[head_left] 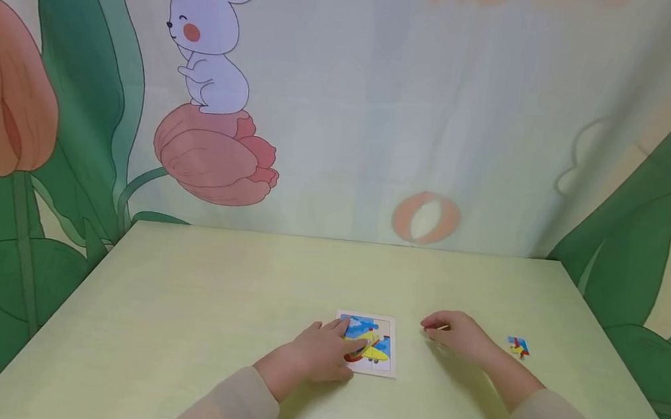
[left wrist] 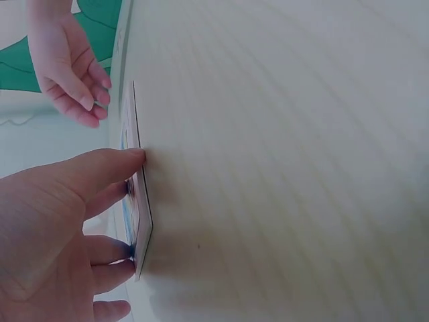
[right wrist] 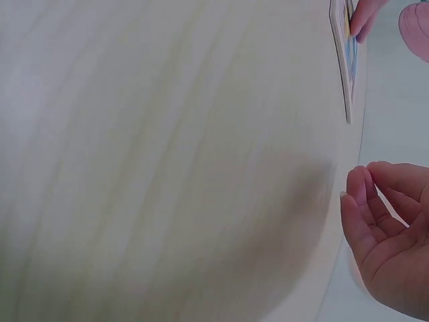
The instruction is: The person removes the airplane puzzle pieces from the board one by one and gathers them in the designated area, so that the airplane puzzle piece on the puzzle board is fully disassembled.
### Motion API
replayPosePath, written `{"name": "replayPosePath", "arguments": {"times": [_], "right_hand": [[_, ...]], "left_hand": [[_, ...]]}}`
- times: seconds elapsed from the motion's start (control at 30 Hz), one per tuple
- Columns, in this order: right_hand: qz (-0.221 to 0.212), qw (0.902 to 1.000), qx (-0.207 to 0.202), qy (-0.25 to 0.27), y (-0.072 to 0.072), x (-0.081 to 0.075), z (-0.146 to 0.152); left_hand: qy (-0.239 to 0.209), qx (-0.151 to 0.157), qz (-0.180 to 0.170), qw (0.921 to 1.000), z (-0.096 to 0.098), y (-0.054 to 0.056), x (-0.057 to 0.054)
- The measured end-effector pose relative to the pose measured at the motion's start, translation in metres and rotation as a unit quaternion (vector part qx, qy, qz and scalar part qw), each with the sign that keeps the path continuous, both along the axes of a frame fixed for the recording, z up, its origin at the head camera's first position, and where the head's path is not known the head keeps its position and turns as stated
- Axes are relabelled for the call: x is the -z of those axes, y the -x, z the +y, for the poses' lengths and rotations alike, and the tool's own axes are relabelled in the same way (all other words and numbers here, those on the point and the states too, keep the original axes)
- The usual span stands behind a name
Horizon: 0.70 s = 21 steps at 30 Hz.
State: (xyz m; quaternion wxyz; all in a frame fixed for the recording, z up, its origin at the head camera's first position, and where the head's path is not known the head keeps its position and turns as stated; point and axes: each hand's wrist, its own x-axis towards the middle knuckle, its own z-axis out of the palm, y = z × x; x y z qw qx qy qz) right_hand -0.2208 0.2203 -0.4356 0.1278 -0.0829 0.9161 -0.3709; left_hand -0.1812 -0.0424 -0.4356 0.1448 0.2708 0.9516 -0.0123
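Note:
A flat jigsaw puzzle (head_left: 382,355) in a pale frame shows a yellow airplane on blue sky; a bare beige patch shows at its upper right. My left hand (head_left: 320,351) lies over its left side with fingers spread on the picture. In the left wrist view, the left thumb (left wrist: 120,168) touches the frame's near edge and the fingertips rest on top. To the right of the puzzle, my right hand (head_left: 461,337) hovers above the table. Its fingers are loosely curled, thumb close to the fingertips, and nothing shows between them in the right wrist view.
A few loose colourful puzzle pieces (head_left: 518,346) lie together on the table, right of my right forearm. The pale wooden table (head_left: 214,292) ends at a curtain (head_left: 342,137) printed with a rabbit and tulips.

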Motion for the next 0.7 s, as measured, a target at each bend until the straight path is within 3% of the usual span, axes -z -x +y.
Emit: {"name": "replayPosePath", "arguments": {"times": [0.4,0.7], "right_hand": [[-0.008,1.0,-0.004,0.002,0.002,0.002,-0.04],[-0.018,0.9997,-0.013,-0.008,0.006,0.008,-0.055]], "left_hand": [[0.024,-0.009,0.016,0.9996,0.007,-0.002,-0.004],[0.015,-0.021,-0.004,0.9997,0.007,0.0,-0.006]]}}
